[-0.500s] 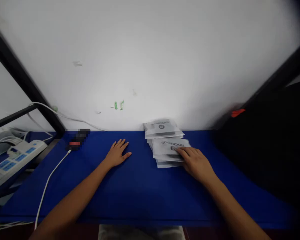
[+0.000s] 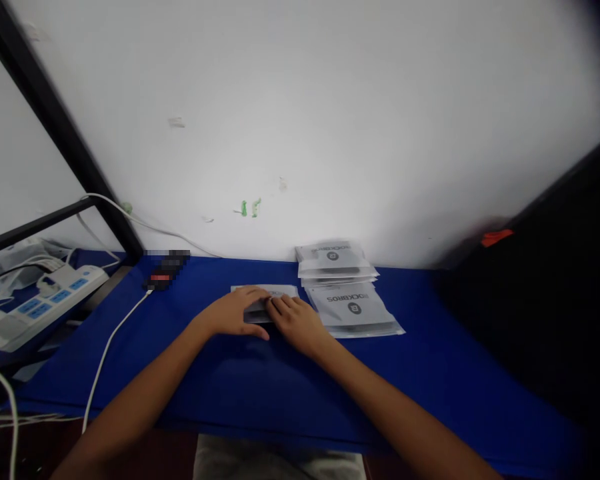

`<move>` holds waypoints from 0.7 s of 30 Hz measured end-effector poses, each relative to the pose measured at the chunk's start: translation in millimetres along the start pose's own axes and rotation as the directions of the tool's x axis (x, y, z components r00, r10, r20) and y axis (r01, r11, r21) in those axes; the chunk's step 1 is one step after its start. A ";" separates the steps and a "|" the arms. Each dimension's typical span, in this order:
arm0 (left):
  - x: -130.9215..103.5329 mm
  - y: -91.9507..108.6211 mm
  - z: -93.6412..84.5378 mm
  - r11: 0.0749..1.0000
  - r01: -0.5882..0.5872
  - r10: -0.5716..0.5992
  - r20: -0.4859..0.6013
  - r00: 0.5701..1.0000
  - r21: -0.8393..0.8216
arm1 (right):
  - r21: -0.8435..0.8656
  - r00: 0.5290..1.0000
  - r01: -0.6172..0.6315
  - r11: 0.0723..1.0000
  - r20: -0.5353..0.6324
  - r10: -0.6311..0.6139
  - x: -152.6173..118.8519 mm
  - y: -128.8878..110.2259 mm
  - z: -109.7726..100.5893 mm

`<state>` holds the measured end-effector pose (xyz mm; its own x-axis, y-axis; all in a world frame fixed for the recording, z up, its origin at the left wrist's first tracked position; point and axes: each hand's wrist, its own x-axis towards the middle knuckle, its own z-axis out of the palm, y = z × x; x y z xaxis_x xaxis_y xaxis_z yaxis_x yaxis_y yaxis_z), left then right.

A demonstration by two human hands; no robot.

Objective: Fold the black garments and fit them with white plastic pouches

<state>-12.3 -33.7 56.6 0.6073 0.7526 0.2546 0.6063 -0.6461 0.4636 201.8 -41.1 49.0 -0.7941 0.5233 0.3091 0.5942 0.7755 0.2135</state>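
A frosted zip-top plastic bag (image 2: 285, 291) lies flat on the blue table, partly covered by both my hands. My left hand (image 2: 230, 313) rests over its left and middle part, fingers stretched out and thumb apart. At the bag's right side, the bent fingers of my right hand (image 2: 303, 327) close on it, though the fingertips are partly hidden. Just to the right lies a pile of similar bags (image 2: 347, 307) printed ROCKBROS. Behind this pile, a second pile (image 2: 335, 258) of the same bags sits against the wall.
At the left of the blue table (image 2: 260, 393) lies a dark, blurred device (image 2: 167, 270) with a white cable (image 2: 111, 340). A white power strip (image 2: 45, 310) stands beyond the left edge. A large black shape (image 2: 530, 313) borders the right side.
My right hand has moved left from the front pile with a bag, now in front of me. My left hand has come over that bag. The view has shifted slightly.
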 end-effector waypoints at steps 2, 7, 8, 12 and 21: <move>0.8 0.9 4.6 0.987 0.010 -0.018 0.048 0.999 0.160 | 0.013 1.000 -0.012 1.000 -0.003 0.012 5.7 1.2 9.3; 2.5 -7.3 3.9 0.954 0.040 -0.046 0.012 0.999 0.298 | 0.060 0.978 -0.190 0.980 -0.082 0.194 -11.2 22.5 11.8; 2.3 -9.5 2.8 0.947 0.057 -0.057 -0.009 0.998 0.315 | 0.083 0.968 -0.233 0.969 -0.075 0.239 -15.5 26.9 11.3; 1.7 -10.3 6.2 0.928 0.090 -0.045 -0.132 0.990 0.361 | 0.180 0.961 -0.259 0.949 -0.052 0.272 -23.2 32.5 10.2; 5.0 25.4 28.3 0.894 -0.231 0.336 -0.234 0.912 0.385 | 0.226 0.989 -0.044 0.973 -0.130 0.075 -16.3 10.9 6.3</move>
<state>20.6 -50.0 45.6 0.6380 0.4994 0.5862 0.5993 -0.8000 0.0292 220.4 -39.0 40.4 -0.7240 0.5295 0.4420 0.5843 0.8114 -0.0151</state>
